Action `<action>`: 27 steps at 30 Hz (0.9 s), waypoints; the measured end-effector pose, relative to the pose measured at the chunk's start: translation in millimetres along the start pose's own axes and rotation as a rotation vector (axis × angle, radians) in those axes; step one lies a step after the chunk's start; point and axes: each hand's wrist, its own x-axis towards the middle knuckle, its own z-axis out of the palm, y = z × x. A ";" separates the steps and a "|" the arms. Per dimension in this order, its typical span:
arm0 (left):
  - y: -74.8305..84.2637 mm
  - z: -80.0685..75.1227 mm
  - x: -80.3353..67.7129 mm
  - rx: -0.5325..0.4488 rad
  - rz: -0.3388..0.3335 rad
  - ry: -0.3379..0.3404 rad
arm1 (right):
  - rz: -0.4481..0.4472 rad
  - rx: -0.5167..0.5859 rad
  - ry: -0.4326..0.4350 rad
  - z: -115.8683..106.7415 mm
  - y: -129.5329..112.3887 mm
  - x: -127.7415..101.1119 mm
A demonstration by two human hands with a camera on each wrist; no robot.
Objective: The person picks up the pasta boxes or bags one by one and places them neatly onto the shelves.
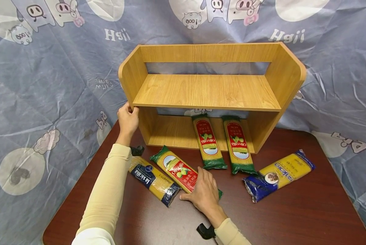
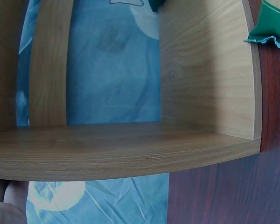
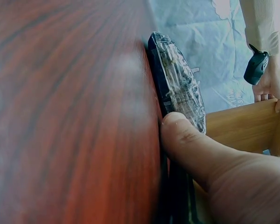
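Observation:
My left hand (image 1: 128, 120) grips the left side panel of a two-tier wooden shelf (image 1: 205, 90), just below its upper board. In the left wrist view only part of that hand (image 2: 8, 203) shows beside the panel. My right hand (image 1: 203, 190) lies over the lower right end of a green-ended Olivoila spaghetti pack (image 1: 178, 169), with its thumb spread to the left. Whether the fingers press on the pack is hidden. Beside that thumb lies a blue-and-yellow la Sicilia spaghetti pack (image 1: 153, 179); its clear wrapper end (image 3: 179, 79) appears past the thumb in the right wrist view.
Two more Olivoila packs (image 1: 208, 141) (image 1: 238, 144) lean out over the front edge of the lower board. A blue-and-yellow Ankara pasta pack (image 1: 279, 175) lies at the right of the dark red table (image 1: 158, 224). Patterned blue cloth (image 1: 63, 102) hangs behind.

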 end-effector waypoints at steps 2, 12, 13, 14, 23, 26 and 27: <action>-0.4 -0.2 -0.1 -0.004 0.003 0.004 | -0.003 -0.008 0.001 0.5 -1.2 0.2; -1.9 0.8 0.4 0.001 0.010 0.003 | -0.028 -0.035 0.036 3.5 -2.4 1.6; -2.1 0.7 0.5 0.002 0.010 0.003 | -0.032 -0.037 0.040 3.6 -2.6 1.8; -2.3 0.6 0.4 0.005 0.010 0.004 | -0.036 -0.041 0.043 3.6 -3.0 2.1; -1.7 0.2 -0.1 0.009 0.008 0.004 | -0.054 -0.059 0.049 0.8 -7.2 5.8; -1.3 0.4 0.1 0.002 0.007 0.005 | -0.051 -0.073 0.045 -1.1 -8.5 7.6; -1.2 0.6 0.3 0.000 0.008 0.005 | -0.046 -0.077 0.041 -1.7 -9.0 8.0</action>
